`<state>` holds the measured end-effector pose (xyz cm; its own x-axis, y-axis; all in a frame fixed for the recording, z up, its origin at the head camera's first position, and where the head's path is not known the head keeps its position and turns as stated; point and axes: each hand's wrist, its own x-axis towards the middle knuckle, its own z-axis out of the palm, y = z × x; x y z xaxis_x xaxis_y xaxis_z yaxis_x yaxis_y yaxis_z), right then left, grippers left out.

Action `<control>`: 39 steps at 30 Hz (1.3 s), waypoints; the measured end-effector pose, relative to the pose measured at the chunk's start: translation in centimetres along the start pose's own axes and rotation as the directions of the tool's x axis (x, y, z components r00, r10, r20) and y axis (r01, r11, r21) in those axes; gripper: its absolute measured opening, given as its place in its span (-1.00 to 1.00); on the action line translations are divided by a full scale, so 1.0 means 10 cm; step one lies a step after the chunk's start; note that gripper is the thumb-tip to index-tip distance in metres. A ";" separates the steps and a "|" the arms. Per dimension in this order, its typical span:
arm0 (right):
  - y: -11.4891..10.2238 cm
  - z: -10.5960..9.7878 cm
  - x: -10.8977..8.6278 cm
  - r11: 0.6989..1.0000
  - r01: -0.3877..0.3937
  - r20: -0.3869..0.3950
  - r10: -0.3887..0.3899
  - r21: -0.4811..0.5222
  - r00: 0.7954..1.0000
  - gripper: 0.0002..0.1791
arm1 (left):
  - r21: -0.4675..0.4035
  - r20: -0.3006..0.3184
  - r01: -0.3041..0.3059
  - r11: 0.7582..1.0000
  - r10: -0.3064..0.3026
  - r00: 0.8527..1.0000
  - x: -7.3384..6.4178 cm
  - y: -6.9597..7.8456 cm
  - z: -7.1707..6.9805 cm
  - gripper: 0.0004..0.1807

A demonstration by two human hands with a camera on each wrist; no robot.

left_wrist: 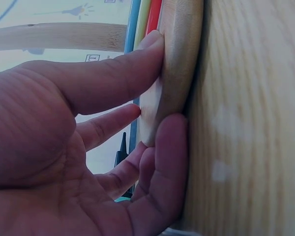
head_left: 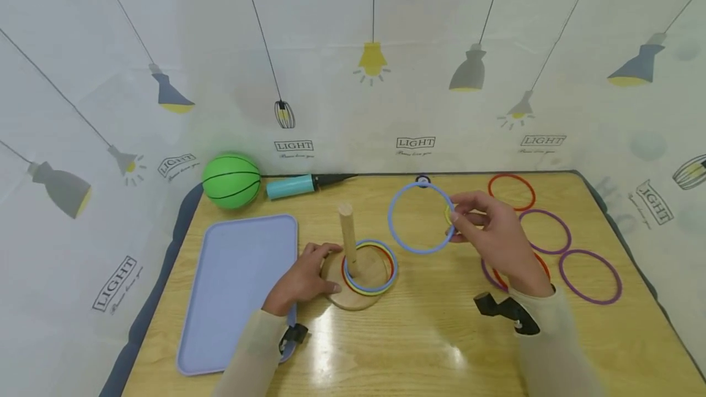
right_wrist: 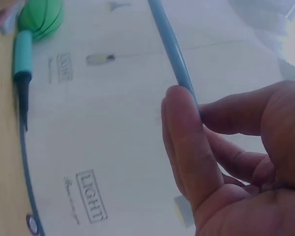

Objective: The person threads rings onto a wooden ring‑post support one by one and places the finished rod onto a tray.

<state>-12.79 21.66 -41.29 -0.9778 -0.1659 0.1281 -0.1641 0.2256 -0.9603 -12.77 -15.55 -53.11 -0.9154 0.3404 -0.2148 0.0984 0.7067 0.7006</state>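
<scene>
My right hand [head_left: 491, 234] pinches a light blue ring [head_left: 421, 252] by its right side, thumb against fingers, and holds it up in the air right of the wooden peg [head_left: 349, 239]. The peg stands upright on a round wooden base [head_left: 353, 302]. Red, yellow and blue rings [head_left: 396, 267] lie stacked around the foot of the peg. At the left edge of the base, my left hand [head_left: 303, 274] grips the rim; in the left wrist view its thumb [left_wrist: 123, 78] presses the top side and the other fingers bend about the edge.
Red rings [head_left: 512, 175] and purple rings [head_left: 601, 302] lie on the right, some overlapping. A small yellow curved edge [head_left: 448, 215] shows beside my right fingers. On the left are a lavender tray [head_left: 242, 280], a green ball [head_left: 231, 181] and a teal hand pump [head_left: 292, 187].
</scene>
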 end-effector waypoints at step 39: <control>0.45 0.98 0.21 0.956 -0.226 0.246 0.177 0.187 0.953 -0.67 | 0.001 -0.006 0.004 1.000 -0.004 1.000 0.00 0.07 -0.01 -0.17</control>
<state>-14.29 12.88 -47.77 -0.9288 -0.3542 -0.1092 0.0887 0.0737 -0.9933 -12.67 -15.08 -52.54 -0.9180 0.3341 -0.2138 0.0952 0.7089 0.6989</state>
